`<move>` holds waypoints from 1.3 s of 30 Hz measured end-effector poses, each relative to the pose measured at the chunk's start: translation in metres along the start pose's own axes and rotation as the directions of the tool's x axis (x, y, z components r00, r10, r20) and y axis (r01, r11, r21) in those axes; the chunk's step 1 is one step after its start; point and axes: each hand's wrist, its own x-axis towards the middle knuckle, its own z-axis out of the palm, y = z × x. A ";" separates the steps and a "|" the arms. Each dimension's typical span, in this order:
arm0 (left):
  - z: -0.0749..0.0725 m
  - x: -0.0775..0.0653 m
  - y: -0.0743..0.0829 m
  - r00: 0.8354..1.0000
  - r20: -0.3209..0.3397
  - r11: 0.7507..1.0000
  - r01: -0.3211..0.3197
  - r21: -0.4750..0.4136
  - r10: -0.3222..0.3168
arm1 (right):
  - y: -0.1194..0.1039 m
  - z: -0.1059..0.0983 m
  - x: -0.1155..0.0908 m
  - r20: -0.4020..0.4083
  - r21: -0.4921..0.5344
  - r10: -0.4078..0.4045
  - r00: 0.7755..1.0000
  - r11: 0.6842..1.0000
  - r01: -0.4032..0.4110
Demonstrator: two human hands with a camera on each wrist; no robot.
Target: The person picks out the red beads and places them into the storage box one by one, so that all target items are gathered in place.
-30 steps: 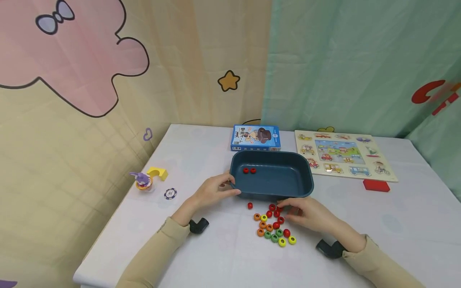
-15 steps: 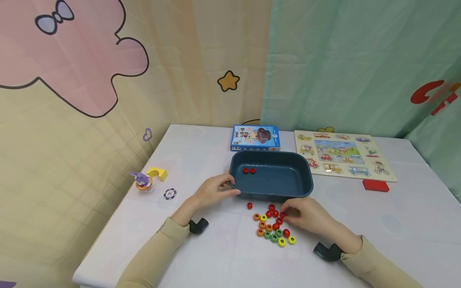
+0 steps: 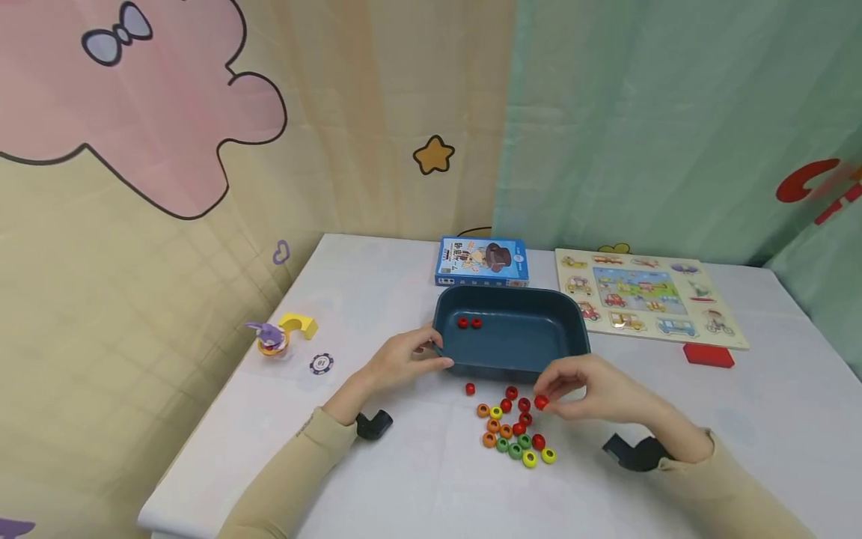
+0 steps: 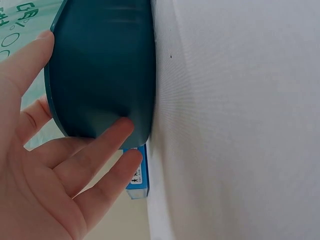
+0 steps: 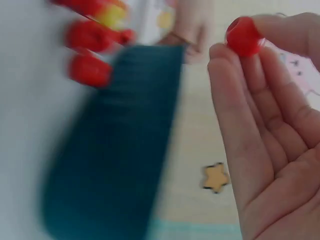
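My right hand (image 3: 599, 389) pinches a red bead (image 5: 245, 37) between thumb and fingertip, close in front of the dark blue tub's near right corner. With thumb and fingers around its left end, my left hand (image 3: 402, 361) holds the tub (image 4: 102, 60) at the rim. Two red beads (image 3: 463, 323) lie inside the tub toward its left. Several loose beads are on the table before it: red beads (image 3: 512, 392), orange beads (image 3: 494, 425), green beads (image 3: 515, 451) and yellow beads (image 3: 529, 459). One red bead (image 3: 470, 389) lies apart on the left.
Behind the tub lies a blue box (image 3: 481, 261). A wooden picture puzzle (image 3: 660, 329) is at the back right, with a red block (image 3: 708, 355) before it. On the left are a yellow arch block (image 3: 298, 325), a purple toy figure (image 3: 271, 338) and a poker chip (image 3: 321, 364).
My right hand has drawn a red bead out of the group and lifted it, moving slightly right and up. My left hand keeps its hold on the tub.
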 end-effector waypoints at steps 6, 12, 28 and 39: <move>0.000 0.001 -0.001 1.000 -0.006 1.000 0.003 0.022 -0.003 | -0.014 -0.049 0.055 -0.038 -0.117 0.027 0.999 0.993 -0.032; 0.005 0.000 0.000 1.000 0.007 1.000 0.018 0.009 -0.019 | 0.027 -0.062 0.115 -0.016 -0.168 0.140 0.990 0.976 -0.141; 0.000 0.001 0.001 1.000 -0.003 1.000 -0.011 0.013 0.011 | 0.072 -0.032 0.149 0.053 -0.403 0.182 0.982 0.903 -0.146; 0.001 0.000 0.001 1.000 0.008 1.000 0.016 0.020 -0.016 | 0.068 -0.037 0.144 0.036 -0.309 0.188 0.981 0.936 -0.168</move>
